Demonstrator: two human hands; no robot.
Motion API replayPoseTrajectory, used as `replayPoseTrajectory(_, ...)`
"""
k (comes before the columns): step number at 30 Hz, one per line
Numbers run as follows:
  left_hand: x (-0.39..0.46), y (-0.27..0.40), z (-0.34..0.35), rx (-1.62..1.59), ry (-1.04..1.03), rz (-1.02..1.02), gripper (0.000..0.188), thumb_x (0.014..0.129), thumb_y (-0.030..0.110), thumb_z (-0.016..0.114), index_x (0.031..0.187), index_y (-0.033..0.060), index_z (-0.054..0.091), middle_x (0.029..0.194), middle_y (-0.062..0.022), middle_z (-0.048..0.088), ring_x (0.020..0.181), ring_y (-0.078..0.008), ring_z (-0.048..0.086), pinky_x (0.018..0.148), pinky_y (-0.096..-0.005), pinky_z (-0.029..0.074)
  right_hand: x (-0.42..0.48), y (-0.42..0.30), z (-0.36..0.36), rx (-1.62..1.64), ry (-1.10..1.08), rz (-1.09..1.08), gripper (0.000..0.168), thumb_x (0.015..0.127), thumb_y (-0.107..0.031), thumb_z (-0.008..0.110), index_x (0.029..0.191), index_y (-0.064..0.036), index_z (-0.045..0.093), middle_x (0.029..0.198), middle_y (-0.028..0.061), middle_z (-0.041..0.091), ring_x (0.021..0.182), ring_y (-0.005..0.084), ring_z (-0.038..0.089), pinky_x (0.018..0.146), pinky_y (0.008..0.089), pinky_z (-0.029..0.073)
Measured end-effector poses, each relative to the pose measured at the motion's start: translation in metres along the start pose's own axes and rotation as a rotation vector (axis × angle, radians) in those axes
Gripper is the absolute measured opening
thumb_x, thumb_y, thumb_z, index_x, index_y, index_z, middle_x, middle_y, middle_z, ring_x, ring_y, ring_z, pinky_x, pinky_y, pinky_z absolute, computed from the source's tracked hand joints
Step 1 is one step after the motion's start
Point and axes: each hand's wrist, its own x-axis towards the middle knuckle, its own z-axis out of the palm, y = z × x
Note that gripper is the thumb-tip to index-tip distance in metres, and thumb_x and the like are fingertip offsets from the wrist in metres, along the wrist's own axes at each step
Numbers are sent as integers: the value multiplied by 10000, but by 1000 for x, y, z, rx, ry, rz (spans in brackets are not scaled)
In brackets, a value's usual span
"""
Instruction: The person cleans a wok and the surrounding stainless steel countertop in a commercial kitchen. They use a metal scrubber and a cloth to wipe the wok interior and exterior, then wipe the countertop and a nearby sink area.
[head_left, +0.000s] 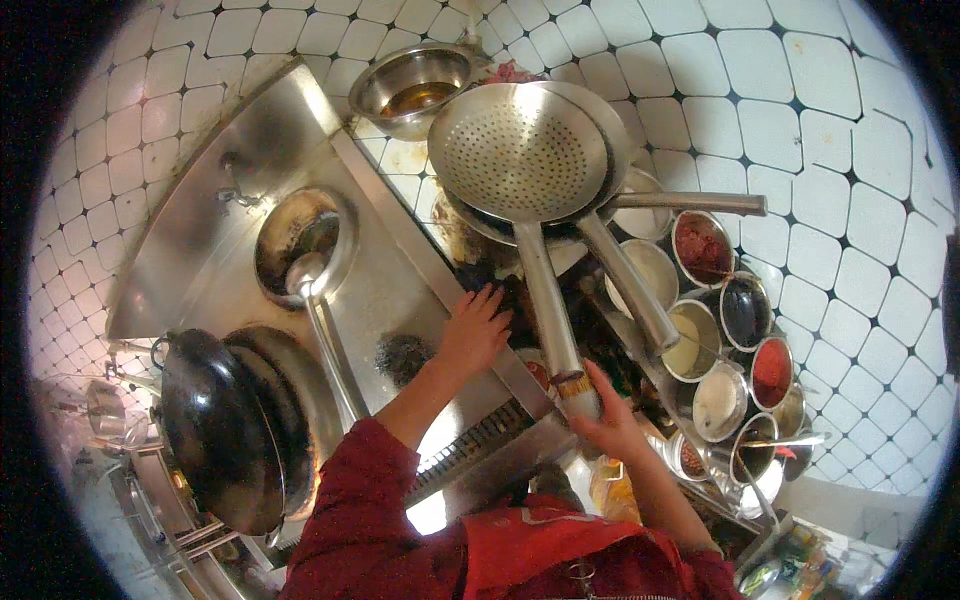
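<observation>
My left hand (476, 330) reaches over the raised edge of the steel stove top (420, 247), palm down and fingers slightly apart. Its fingertips are over a dark gap beside the stove, and nothing shows in its grasp. My right hand (611, 420) is closed around a small pale container (580, 401) with a brownish band at its top; what is inside cannot be made out. Just above that container ends the handle of a perforated steel strainer (525, 150). A second long-handled pan or strainer (611, 124) lies beneath it, partly hidden.
A steel ladle (322, 330) rests in a round pan (296, 232) on the stove. Black woks (217, 427) stand at left. A steel bowl (412, 90) holds brown liquid. Several seasoning pots, including one of red paste (703, 247) and one of white powder (720, 401), crowd the right.
</observation>
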Motion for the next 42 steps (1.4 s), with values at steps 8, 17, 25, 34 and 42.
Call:
replayPoseTrajectory(8, 37, -121, 43, -532, 242, -82, 349, 865, 248, 489, 1205, 206, 555, 1345, -71, 442, 1241, -298, 392, 1026, -474, 263, -47, -7, 3, -273, -29, 82, 813, 719, -74, 650, 1411, -54, 224, 1320, 150, 433, 1222, 207, 406, 997, 312, 323)
replayPoseTrajectory(17, 51, -169, 48, 155, 442, -60, 242, 690, 77, 569, 919, 97, 645, 1068, -126, 590, 993, -309, 515, 871, -382, 410, -1, -20, 18, -521, 2, -145, 768, 709, -141, 684, 1370, -71, 301, 1251, 210, 480, 1136, 343, 494, 929, 371, 408)
replayPoseTrajectory(25, -23, 1, 54, -473, 487, -210, 131, 871, 107, 476, 972, 42, 531, 895, -104, 541, 822, -269, 510, 780, -373, 419, 69, -43, 31, -705, 84, -305, 698, 715, -75, 647, 1346, -172, 366, 1182, 207, 502, 1054, 383, 511, 856, 410, 435)
replayPoseTrajectory(34, -182, 23, -21, -1274, 618, -1101, 360, 938, 306, 487, 1134, 8, 540, 1022, -54, 577, 953, -141, 492, 875, -299, 385, 147, -25, 68, -1003, 174, -540, 545, 764, -112, 602, 1278, -100, 421, 1139, 206, 487, 1008, 403, 492, 862, 447, 408)
replayPoseTrajectory(42, -153, -112, -38, -950, 970, -924, 227, 902, 169, 514, 998, -22, 589, 858, -107, 626, 769, -177, 560, 725, -301, 446, 141, 4, 217, -922, -241, -888, 588, 659, -172, 711, 1213, -178, 515, 1374, 130, 362, 1214, 354, 402, 986, 489, 336)
